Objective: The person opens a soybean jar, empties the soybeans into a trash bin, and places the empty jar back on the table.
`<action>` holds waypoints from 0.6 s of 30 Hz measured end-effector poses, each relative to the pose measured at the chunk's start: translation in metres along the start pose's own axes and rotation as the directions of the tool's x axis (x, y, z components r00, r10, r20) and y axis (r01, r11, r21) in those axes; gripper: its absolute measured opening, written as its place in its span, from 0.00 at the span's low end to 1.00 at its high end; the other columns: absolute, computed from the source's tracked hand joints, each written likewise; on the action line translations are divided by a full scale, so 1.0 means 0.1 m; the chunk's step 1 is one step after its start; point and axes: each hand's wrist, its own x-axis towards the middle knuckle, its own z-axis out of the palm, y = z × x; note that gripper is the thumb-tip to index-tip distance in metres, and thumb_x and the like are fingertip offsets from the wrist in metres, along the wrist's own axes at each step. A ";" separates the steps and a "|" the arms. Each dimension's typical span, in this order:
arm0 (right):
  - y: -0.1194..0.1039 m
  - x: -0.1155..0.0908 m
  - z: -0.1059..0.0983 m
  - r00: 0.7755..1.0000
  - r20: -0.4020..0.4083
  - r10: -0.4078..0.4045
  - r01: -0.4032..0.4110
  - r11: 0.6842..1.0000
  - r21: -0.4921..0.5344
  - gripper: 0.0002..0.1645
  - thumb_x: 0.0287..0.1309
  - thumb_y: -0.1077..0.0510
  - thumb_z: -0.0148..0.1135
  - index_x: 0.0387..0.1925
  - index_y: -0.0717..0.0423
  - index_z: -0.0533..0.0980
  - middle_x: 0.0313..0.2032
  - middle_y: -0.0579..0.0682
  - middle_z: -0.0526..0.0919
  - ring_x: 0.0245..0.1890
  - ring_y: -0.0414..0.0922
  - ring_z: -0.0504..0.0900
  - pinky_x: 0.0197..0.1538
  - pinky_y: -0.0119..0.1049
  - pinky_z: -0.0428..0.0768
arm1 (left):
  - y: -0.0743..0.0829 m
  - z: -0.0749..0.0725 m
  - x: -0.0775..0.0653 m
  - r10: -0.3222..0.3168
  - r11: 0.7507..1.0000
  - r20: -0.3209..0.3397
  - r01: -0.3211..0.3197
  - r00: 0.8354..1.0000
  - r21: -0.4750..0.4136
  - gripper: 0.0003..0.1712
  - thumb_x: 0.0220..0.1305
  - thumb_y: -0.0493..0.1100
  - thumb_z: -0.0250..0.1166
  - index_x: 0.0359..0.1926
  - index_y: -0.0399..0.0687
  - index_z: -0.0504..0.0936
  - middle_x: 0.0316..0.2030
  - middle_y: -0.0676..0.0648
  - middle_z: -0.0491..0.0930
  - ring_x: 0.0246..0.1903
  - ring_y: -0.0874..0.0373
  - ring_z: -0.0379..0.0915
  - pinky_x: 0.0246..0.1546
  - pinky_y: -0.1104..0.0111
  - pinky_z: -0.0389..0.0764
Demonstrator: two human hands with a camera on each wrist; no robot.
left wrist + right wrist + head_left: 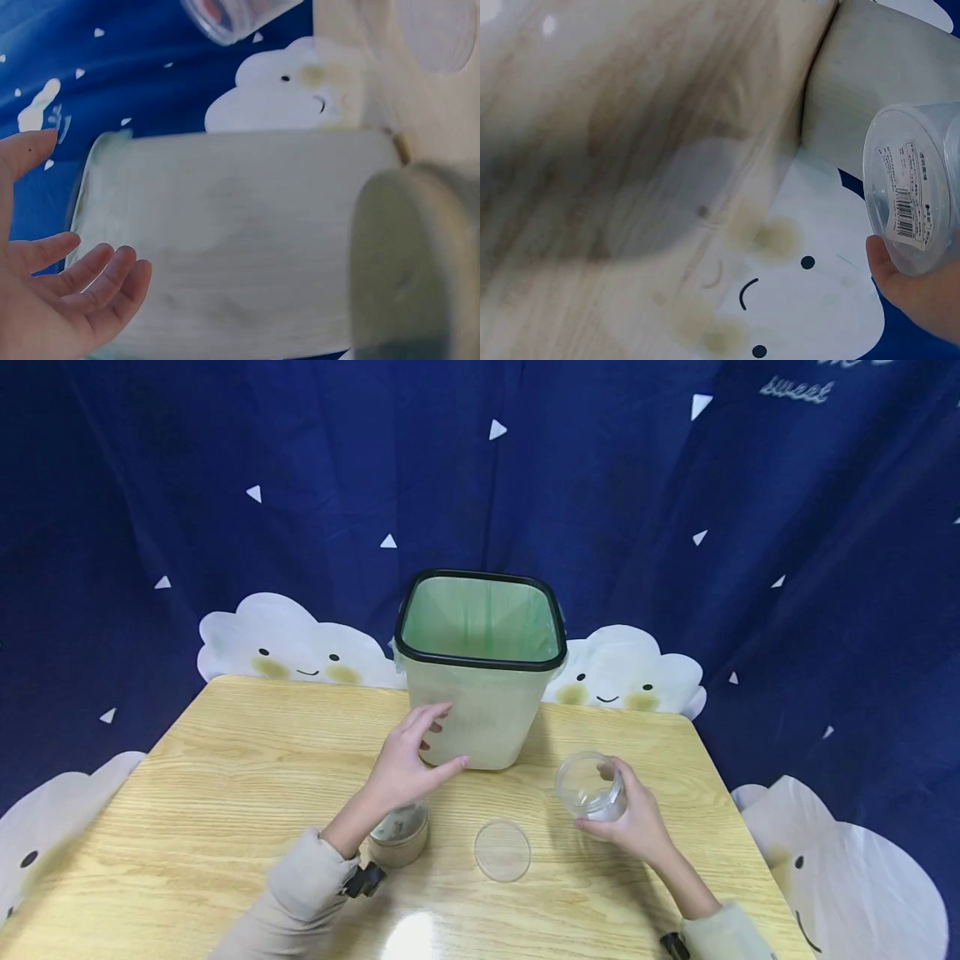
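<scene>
My right hand (633, 818) grips a clear plastic jar (588, 785) by its side, its open mouth tilted toward the head camera. In the right wrist view, a white barcode label (906, 195) shows on the jar's base. My left hand (405, 764) is held in the air before the pale bin (480, 710), thumb and fingers spread, nothing between them. Below the left wrist stands a round container (400, 837) with a greyish-green top, partly hidden by the forearm. A clear round lid (502, 851) lies flat on the table between the hands.
The bin, with a black rim (480, 662) and a green inside, stands upright at the back of the wooden table (262, 777). White cloud cutouts (300, 643) and a dark blue curtain (337, 460) line the table's back edge and sides.
</scene>
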 end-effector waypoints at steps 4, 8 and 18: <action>0.04 -0.06 0.05 0.999 0.030 0.019 -0.020 1.000 0.013 0.54 0.22 0.53 0.80 0.56 0.60 0.63 0.47 0.61 0.76 0.46 0.58 0.75 0.44 0.51 0.73 | 0.02 0.10 -0.08 -0.019 0.999 0.054 0.017 0.998 0.033 0.39 0.43 0.46 0.73 0.57 0.37 0.70 0.47 0.42 0.73 0.40 0.50 0.71 0.32 0.67 0.77; 0.09 -0.12 0.11 0.995 0.088 0.052 -0.055 0.998 0.038 0.54 0.25 0.51 0.79 0.57 0.60 0.61 0.48 0.62 0.76 0.47 0.58 0.74 0.45 0.51 0.72 | 0.02 0.15 -0.13 -0.041 0.997 0.090 0.036 0.995 0.063 0.40 0.43 0.47 0.73 0.57 0.39 0.70 0.48 0.43 0.73 0.41 0.51 0.71 0.34 0.67 0.77; 0.18 -0.26 0.25 0.975 0.170 0.145 -0.160 0.984 0.075 0.58 0.25 0.49 0.79 0.61 0.58 0.59 0.49 0.59 0.75 0.49 0.60 0.72 0.51 0.59 0.67 | 0.00 0.16 -0.20 -0.079 0.996 0.114 0.074 0.990 0.049 0.39 0.44 0.48 0.72 0.58 0.42 0.70 0.50 0.43 0.73 0.42 0.52 0.71 0.35 0.69 0.76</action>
